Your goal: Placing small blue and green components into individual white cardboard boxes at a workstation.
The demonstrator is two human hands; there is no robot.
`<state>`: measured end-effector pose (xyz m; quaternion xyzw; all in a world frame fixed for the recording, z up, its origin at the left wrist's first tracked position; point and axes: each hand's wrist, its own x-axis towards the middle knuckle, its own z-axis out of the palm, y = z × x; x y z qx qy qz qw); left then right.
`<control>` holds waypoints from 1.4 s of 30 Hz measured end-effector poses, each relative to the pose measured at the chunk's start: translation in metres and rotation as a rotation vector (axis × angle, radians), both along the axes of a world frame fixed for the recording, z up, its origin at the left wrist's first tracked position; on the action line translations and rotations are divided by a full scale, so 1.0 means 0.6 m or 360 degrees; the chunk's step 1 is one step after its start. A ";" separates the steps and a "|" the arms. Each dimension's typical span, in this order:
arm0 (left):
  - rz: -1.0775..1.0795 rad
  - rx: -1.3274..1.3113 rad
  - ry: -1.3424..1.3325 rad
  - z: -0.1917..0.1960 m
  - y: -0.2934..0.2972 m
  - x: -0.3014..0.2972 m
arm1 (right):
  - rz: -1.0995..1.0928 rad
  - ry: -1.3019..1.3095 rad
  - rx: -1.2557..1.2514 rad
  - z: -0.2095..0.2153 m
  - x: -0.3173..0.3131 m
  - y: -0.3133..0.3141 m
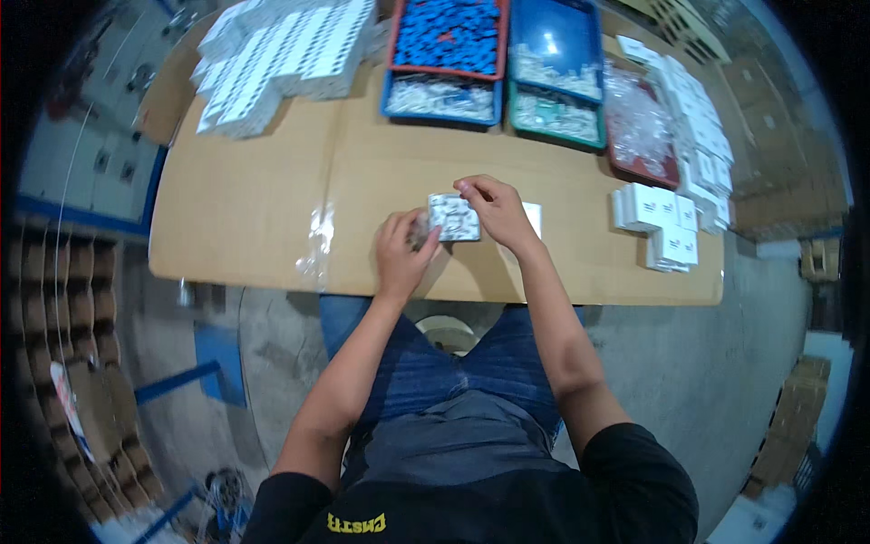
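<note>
A small square white box [454, 218] with a grey mottled face is in front of me, over the cardboard-covered table. My left hand [404, 252] grips its left side, the thumb on its lower left corner and the fingers round a clear, shiny bit that looks like plastic. At the box's upper right edge my right hand [494, 210] is closed, thumb and forefinger pinched together; what they hold, if anything, is too small to make out. Partly hidden by my right wrist, a flat white piece [533, 218] lies on the table.
Rows of white boxes [299, 50] stand at the far left. Trays of blue parts [449, 36], white pieces [442, 98] and clear plastic bags [639, 113] line the back. Stacked white boxes [666, 222] are at the right. The cardboard surface [245, 195] has shiny tape.
</note>
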<state>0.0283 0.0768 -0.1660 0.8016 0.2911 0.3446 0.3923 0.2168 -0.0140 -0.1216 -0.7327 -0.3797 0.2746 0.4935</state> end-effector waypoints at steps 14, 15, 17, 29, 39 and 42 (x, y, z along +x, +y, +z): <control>0.0025 0.0240 0.0216 0.007 -0.008 0.010 | -0.0992 -0.1331 -0.0198 -0.027 0.447 -0.031; 0.0010 0.0239 0.0195 0.006 -0.010 0.017 | -0.1009 -0.1350 -0.0200 -0.038 0.473 -0.038; 0.0015 0.0224 0.0223 0.005 -0.005 0.012 | -0.0990 -0.1457 -0.0500 -0.046 0.489 -0.019; 0.0014 0.0259 0.0223 0.015 -0.008 0.011 | -0.0720 -0.1259 -0.0632 -0.040 0.514 -0.025; 0.0090 0.0253 0.0243 0.004 -0.002 0.002 | -0.0535 -0.0656 0.0097 0.005 0.396 -0.059; 0.0026 0.0340 0.0197 0.008 0.000 0.010 | -0.0452 -0.0395 0.0057 0.029 0.230 -0.071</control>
